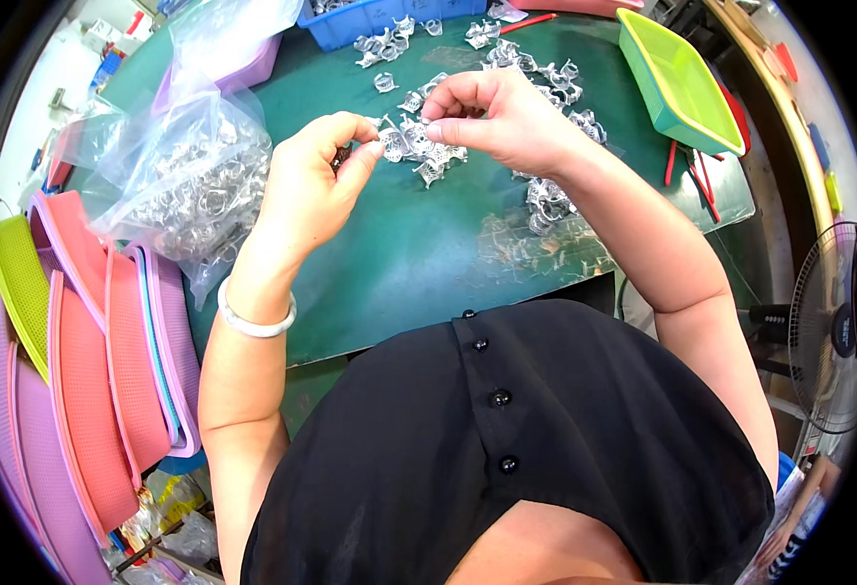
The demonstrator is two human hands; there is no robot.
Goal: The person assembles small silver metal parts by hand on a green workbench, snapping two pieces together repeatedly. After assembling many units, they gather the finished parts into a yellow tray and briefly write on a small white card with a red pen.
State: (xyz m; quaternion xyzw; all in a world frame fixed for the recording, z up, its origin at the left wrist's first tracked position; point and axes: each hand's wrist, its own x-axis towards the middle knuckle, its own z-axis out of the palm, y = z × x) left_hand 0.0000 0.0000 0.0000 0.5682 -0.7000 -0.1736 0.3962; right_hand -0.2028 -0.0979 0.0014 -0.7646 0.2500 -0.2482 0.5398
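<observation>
Fingers pinched on small metal part (401, 136) | left hand (316, 180), right hand (492, 117) | axis unclear

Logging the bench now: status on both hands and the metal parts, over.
Left hand pinching small part. Right hand pinching small metal clips over green mat. Clear bag of parts beside left hand, not blocking.

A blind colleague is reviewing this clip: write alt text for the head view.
Seen from above, a person's left hand and right hand pinch small silvery metal parts together over a green work mat. A clear bag of similar parts lies to the left beside stacked pink trays, and a lime-green tray sits at the upper right.
</observation>
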